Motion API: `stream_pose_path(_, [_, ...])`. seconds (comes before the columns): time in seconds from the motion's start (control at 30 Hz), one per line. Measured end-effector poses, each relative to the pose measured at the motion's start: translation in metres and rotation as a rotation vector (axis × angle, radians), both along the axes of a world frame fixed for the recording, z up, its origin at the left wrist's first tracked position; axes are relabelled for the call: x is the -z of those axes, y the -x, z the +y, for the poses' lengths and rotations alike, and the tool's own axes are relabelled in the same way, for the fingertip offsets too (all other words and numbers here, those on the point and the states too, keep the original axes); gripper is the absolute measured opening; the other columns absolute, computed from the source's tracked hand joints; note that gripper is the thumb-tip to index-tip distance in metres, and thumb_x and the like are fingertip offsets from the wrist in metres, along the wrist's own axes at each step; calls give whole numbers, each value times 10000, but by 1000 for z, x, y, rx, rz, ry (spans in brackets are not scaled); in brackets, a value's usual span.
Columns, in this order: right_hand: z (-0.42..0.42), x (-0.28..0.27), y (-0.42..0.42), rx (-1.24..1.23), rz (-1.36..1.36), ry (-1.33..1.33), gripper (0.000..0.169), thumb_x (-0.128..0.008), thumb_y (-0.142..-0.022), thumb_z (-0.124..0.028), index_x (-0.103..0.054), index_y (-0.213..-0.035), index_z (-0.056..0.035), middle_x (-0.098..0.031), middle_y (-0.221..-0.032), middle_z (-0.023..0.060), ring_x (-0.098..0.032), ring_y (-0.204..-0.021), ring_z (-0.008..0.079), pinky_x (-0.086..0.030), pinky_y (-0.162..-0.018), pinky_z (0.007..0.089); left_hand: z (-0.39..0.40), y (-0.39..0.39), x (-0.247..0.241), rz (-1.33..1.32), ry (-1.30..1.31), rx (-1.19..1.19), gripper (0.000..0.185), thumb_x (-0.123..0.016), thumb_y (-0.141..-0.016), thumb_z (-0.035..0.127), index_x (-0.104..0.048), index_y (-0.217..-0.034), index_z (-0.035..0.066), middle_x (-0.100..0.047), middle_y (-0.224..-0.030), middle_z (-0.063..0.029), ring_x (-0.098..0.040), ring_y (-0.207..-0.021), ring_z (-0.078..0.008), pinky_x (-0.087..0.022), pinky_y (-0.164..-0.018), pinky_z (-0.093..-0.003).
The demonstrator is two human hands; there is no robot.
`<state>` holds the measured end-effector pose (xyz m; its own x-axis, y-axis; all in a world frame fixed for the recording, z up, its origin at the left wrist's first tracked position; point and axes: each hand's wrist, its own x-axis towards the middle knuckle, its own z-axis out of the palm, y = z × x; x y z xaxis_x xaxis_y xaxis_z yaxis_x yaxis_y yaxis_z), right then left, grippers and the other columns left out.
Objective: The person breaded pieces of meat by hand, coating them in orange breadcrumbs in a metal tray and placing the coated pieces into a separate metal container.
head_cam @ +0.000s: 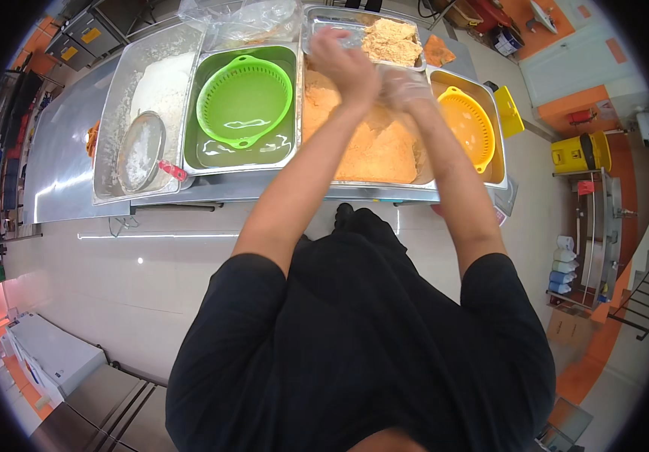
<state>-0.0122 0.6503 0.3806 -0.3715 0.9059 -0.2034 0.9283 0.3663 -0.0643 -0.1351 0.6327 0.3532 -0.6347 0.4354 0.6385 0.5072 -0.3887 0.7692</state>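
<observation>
My left hand (347,70) is raised above a metal pan of orange breading powder (378,152), its fingers apart and nothing visible in it. Close beside it, my right hand (404,90) wears a clear plastic glove and is blurred over the same pan; what its fingers do cannot be made out. The powder lies heaped, with a hollow under the hands. Just beyond, a shallow metal tray (324,21) holds a pile of pale, breaded-looking pieces (393,42) on its right side.
Left of the powder, a green plastic basket (245,101) sits in a pan of liquid. Farther left, a pan of white flour (163,85) holds a round sieve (142,150) beside a red handle (172,170). At right, a yellow basket (467,130) stands in orange liquid. A plastic bag (251,22) lies behind.
</observation>
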Motion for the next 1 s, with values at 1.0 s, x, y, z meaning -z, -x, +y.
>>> stream_pose_path(1.0, [-2,142,-13,-283,-42,188,916,-761,-747,-254,-265,-1502,-100,-450,-1382,257,-494,-1247,361,-419,-1030,426,-20,86,101,374,771,122,667,-660,-836,364,-452,-1345,-13,-476,-1317,-246,-417,-1228,-398,-343,-1057,-470])
